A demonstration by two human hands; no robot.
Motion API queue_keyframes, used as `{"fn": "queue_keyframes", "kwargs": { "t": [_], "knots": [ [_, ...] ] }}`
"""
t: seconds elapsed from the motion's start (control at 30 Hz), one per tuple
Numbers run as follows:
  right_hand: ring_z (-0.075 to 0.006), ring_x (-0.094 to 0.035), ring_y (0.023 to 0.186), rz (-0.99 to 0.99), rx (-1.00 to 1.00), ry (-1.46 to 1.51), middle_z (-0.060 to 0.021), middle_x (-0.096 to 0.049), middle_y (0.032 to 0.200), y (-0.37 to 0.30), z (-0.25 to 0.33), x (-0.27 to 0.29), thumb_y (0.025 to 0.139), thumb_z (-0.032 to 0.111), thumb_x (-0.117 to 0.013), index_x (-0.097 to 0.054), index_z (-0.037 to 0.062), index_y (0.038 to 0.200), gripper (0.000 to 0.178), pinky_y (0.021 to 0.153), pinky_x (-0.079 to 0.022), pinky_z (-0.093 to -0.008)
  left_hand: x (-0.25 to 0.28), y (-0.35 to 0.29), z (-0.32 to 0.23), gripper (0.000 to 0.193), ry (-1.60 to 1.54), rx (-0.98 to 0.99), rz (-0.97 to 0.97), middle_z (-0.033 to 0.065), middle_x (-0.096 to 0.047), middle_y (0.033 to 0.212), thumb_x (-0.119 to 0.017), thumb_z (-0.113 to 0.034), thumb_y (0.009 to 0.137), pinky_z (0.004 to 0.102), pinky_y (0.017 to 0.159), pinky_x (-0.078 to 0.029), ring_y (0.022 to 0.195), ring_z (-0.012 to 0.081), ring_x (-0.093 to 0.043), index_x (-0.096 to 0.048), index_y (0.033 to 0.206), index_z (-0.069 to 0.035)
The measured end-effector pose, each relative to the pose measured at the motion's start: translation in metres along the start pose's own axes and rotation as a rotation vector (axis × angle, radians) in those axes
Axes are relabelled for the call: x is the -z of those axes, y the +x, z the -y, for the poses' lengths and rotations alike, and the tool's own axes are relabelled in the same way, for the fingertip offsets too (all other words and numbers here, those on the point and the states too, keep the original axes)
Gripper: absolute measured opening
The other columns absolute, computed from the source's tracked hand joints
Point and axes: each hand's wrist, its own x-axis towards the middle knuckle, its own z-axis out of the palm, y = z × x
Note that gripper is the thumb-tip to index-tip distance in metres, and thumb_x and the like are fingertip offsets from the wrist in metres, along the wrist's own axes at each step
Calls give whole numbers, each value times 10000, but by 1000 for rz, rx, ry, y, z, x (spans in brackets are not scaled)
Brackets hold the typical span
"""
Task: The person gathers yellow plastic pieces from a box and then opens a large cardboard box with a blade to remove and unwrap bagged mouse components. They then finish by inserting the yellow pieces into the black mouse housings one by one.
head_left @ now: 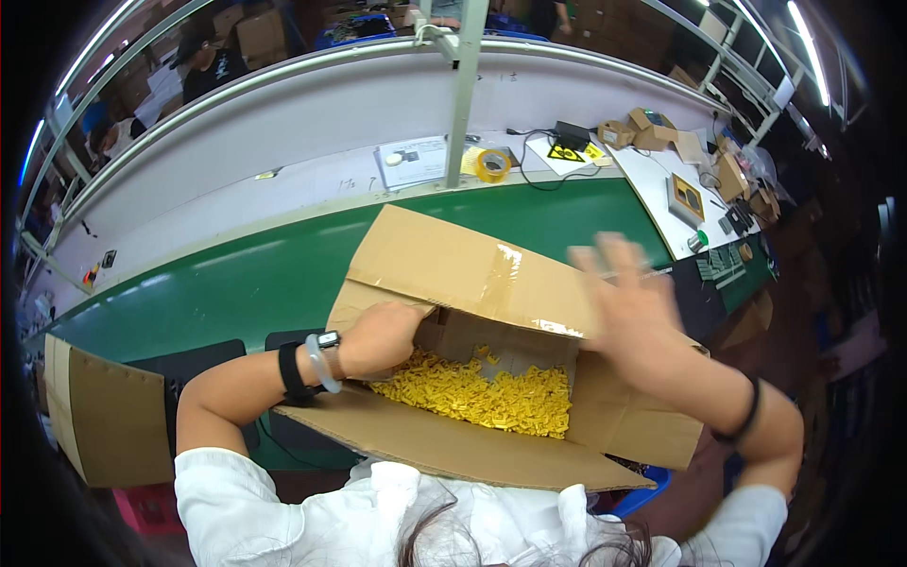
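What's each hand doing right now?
Left hand: inside the cardboard box, among yellow pieces; grip hidden.
Right hand: open, blurred, empty.

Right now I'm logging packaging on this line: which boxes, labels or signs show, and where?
Open cardboard box: centre, brown, taped flap, yellow pieces inside.
Flat cardboard: lower left, brown.
Small cartons: upper right bench, brown.
Warning label: by them, yellow and black triangle.
White sheet: bench, rectangular.

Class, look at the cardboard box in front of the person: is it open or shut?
Open. The cardboard box has its flaps folded outward, and small yellow pieces show inside. The left hand reaches into it.
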Motion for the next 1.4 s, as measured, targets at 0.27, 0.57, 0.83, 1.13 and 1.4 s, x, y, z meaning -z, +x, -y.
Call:
{"fn": "queue_keyframes", "kwargs": {
  "t": [0.27,0.57,0.83,1.13,1.4],
  "knots": [
    [-357,-623,885,77,220,-208,-145,-628,939,88,52,-128,743,64,-585,-475,27,1181,453,909,-365,-569,-12,-17,18,243,-63,-12,-231,222,-622,785,-542,19,677,460,688,-481,786,383,-602,-581,916,34],
    [-327,-633,764,-213,175,55,-159,-639,842,133,-8,-121,765,27,-512,-592,40,933,187,668,-514,-403,-5,-19,7,518,-118,-26,-288,240,-597,1062,-439,104,689,432,817,-474,941,376,-582,-522,1195,22],
    [-277,-588,983,-829,53,-255,-129,-616,1097,63,-29,-21,760,26,-529,-632,83,1080,341,732,-503,-355,8,10,-7,716,10,-118,-776,236,-302,1400,-553,16,695,407,772,-499,990,413,-549,-282,1358,21],
    [-233,-537,1022,-795,-107,-225,-73,-588,1135,8,-5,-137,754,37,-547,-623,87,1103,361,869,-400,-373,-147,81,10,896,-429,174,-572,311,-56,1456,-646,-57,681,426,1093,-231,1349,486,-22,-112,1383,100],
    [-262,-509,1056,-673,-368,-195,-74,-528,1176,-48,15,-202,750,25,-549,-590,121,1122,386,913,-358,-462,-191,116,8,916,-337,-107,-411,290,-57,1467,-618,22,664,449,1090,-238,1341,499,-34,-86,1409,50]
  ]
}}
